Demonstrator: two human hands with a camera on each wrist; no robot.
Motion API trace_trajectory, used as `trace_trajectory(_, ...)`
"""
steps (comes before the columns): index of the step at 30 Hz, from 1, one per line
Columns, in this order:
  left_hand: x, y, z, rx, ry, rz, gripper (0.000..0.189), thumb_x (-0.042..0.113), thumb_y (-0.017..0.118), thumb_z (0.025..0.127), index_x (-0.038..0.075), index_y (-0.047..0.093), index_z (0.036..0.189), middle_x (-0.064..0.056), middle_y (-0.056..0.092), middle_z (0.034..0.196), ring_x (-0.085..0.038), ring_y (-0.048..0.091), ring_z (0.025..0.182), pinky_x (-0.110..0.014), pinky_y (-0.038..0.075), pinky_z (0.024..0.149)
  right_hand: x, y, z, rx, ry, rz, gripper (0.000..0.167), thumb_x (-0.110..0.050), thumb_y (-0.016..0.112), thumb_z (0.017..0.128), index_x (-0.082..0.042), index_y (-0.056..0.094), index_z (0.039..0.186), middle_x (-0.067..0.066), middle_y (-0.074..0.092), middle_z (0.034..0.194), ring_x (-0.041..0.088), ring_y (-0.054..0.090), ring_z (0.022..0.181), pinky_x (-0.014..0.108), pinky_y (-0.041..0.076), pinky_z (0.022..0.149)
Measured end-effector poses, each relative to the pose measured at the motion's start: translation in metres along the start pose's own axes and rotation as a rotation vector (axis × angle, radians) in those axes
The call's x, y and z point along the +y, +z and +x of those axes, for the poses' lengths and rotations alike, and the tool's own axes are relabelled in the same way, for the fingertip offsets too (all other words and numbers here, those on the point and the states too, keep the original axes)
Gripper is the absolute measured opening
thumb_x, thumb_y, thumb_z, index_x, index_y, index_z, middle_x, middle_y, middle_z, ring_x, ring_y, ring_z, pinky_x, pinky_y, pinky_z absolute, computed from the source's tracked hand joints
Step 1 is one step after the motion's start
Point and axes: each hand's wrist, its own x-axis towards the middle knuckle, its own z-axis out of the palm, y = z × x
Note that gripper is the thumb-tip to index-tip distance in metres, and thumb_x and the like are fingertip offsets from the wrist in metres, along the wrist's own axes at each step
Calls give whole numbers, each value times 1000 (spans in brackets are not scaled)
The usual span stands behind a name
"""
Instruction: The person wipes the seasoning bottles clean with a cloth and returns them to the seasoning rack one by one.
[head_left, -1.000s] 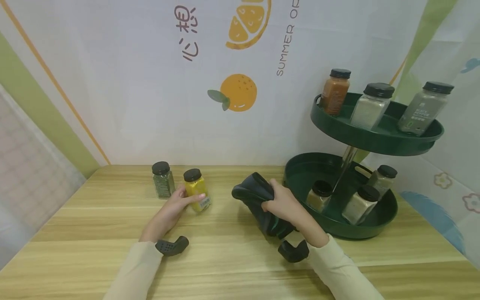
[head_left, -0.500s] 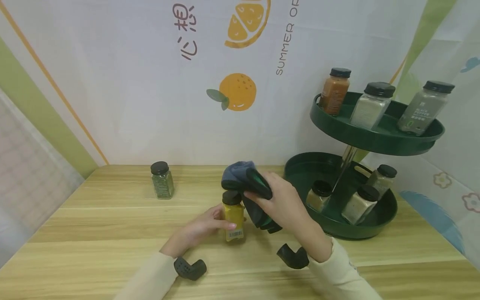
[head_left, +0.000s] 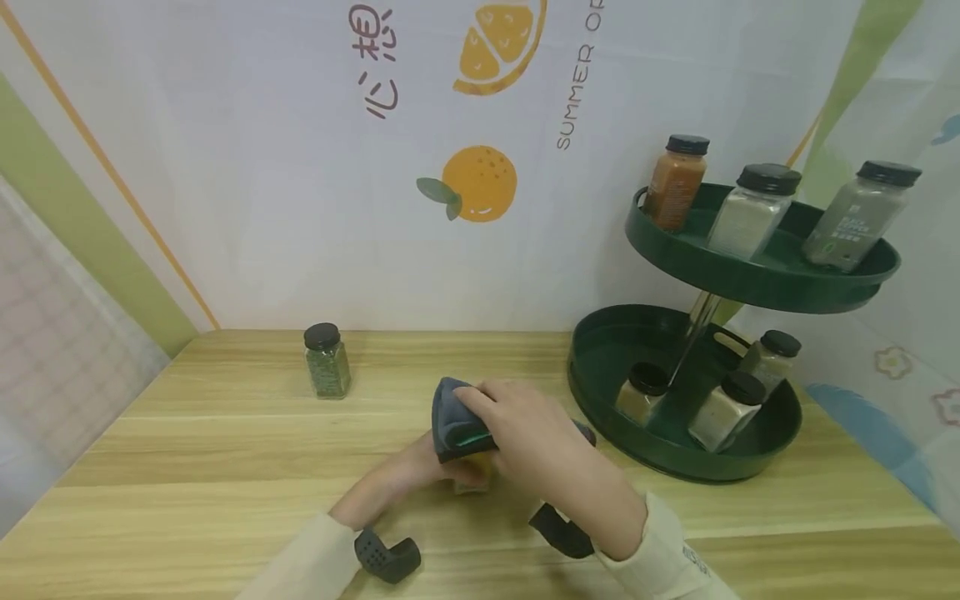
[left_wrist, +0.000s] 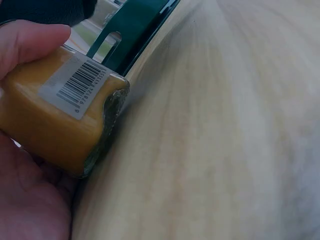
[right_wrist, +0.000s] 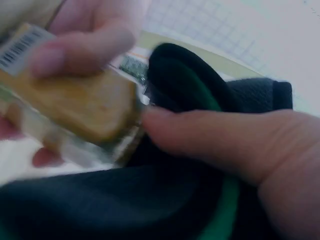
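My left hand (head_left: 420, 463) grips a spice jar (left_wrist: 30, 112) of yellow powder, its thumb and fingers around the sides. A barcode label shows near the jar's base in the left wrist view. In my right hand (head_left: 536, 429) is a folded dark blue-grey cloth (head_left: 452, 417) with black and green edging. The cloth covers the jar's lid end, and in the head view most of the jar is hidden under it. From the right wrist view, the right thumb (right_wrist: 185, 135) presses the cloth close against the jar's top.
A jar of green herbs (head_left: 327, 367) stands at the back left of the wooden table (head_left: 187, 467). On the right is a two-tier dark green rack (head_left: 750, 283) bearing several black-capped spice jars. A printed curtain (head_left: 300, 208) hangs behind the table.
The left hand has brought the yellow jar rightward from beside the herb jar to the table's middle. The right hand has moved the cloth left and lowered it over the jar's top.
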Motion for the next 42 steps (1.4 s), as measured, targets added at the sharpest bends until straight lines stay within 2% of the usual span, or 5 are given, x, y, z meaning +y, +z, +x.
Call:
trace_trajectory(7, 8, 5, -10, 24, -307, -183, 75, 13, 76, 74, 23, 36, 137, -4, 50, 130, -17, 47, 117, -42, 27, 108, 12, -13, 7, -151, -1, 169, 57, 4, 73, 70, -21, 59, 119, -5, 61, 116, 17, 60, 104, 37, 49, 88)
trace_trajectory(20, 12, 0, -11, 16, -375, -173, 68, 11, 74, 71, 21, 45, 132, -3, 48, 134, -25, 30, 132, -56, 9, 111, 37, -19, 8, -102, -50, 316, 59, 24, 54, 68, -19, 64, 107, -7, 65, 109, 14, 60, 102, 35, 48, 90)
trace_trajectory(27, 14, 2, -11, -4, -406, -185, 54, 10, 70, 72, 13, 52, 123, -3, 58, 107, -21, 49, 101, -37, 34, 94, 49, -21, 5, -109, -30, 304, 50, 20, 56, 71, -19, 65, 101, -8, 66, 98, 11, 60, 90, 33, 49, 81)
trace_trajectory(33, 14, 1, -10, -2, -379, -163, 53, 10, 70, 72, 10, 53, 122, -8, 62, 114, -17, 52, 103, -35, 35, 95, 57, -27, 1, -125, 49, 238, 38, 15, 58, 75, -20, 65, 86, -8, 64, 84, 12, 55, 75, 30, 46, 73)
trace_trajectory(42, 13, 0, -12, -44, -324, -174, 55, 8, 69, 75, 7, 50, 127, -13, 59, 123, -18, 52, 110, -39, 34, 99, 52, -37, -4, -34, 91, 234, 56, 19, 58, 70, -18, 63, 112, -5, 65, 104, 15, 59, 90, 38, 49, 83)
